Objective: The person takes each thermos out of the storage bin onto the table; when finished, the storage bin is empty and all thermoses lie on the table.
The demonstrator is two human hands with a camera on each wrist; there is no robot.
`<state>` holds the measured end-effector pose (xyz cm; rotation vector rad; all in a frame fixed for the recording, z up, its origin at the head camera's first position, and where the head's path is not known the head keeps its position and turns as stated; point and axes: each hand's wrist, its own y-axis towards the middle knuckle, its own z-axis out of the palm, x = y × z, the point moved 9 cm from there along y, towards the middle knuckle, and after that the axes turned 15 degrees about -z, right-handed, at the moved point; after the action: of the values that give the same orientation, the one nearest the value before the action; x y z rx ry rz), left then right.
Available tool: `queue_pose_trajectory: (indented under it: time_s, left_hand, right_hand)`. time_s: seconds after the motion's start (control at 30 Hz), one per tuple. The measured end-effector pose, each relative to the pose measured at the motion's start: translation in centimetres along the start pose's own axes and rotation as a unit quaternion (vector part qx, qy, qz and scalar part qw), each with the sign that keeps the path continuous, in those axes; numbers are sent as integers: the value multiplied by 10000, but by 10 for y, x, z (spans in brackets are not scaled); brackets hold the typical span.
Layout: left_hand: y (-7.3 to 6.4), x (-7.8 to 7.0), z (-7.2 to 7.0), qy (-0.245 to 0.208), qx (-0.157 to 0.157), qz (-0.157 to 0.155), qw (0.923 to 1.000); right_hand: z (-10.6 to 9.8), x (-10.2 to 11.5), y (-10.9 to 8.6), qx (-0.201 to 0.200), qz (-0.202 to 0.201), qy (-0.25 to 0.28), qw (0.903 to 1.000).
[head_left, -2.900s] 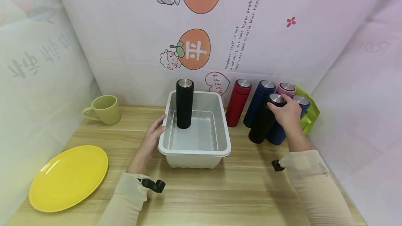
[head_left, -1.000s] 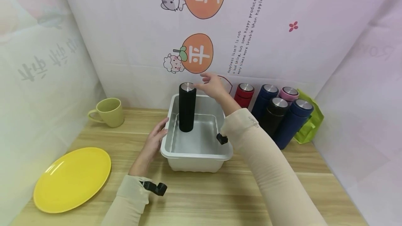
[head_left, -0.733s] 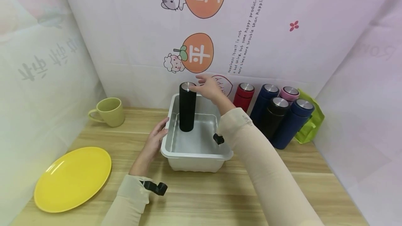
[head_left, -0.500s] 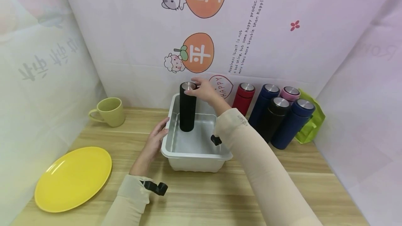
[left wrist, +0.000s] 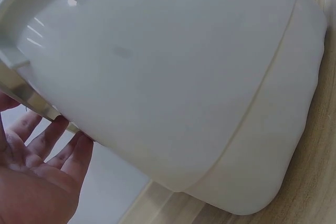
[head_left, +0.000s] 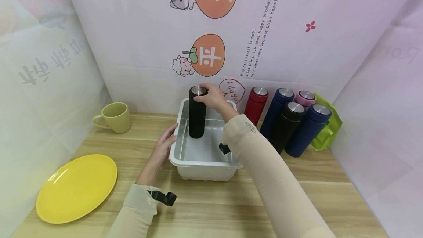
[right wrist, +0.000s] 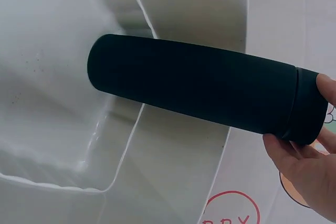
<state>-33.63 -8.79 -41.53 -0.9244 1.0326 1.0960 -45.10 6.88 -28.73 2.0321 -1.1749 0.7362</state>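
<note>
A tall black thermos with a steel-topped lid stands upright inside a light grey plastic bin, near its back left corner. My right hand holds this thermos around its lid, thumb on the near side. In the right wrist view, the fingers grip the lid end of the thermos, whose base meets the bin floor. My left hand rests against the bin's left side. The left wrist view shows its fingertips touching the bin just at the rim, fingers loosely extended.
Right of the bin stand a red thermos, two blue ones, a pink one and another black thermos. Behind them is a green bag. At left are a yellow-green mug and a yellow plate.
My right hand has left the black thermos among the group at right, reached left over the bin and taken hold of the black thermos inside. The left hand has stayed at the bin.
</note>
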Motion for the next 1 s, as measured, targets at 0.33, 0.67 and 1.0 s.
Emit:
queue_pose_trajectory:
  time_s: [0.33,0.67,1.0]
  left_hand:
    - [0,0,1,-32,35,-2,10000]
    - [0,0,0,0,8,-28,10000]
    - [1,0,0,58,2,-76,10000]
  right_hand:
    - [-27,19,-4,-175,-52,23,9998]
    - [-75,54,-16,-671,-90,-100,9977]
    - [-134,81,-42,-1177,16,-110,9930]
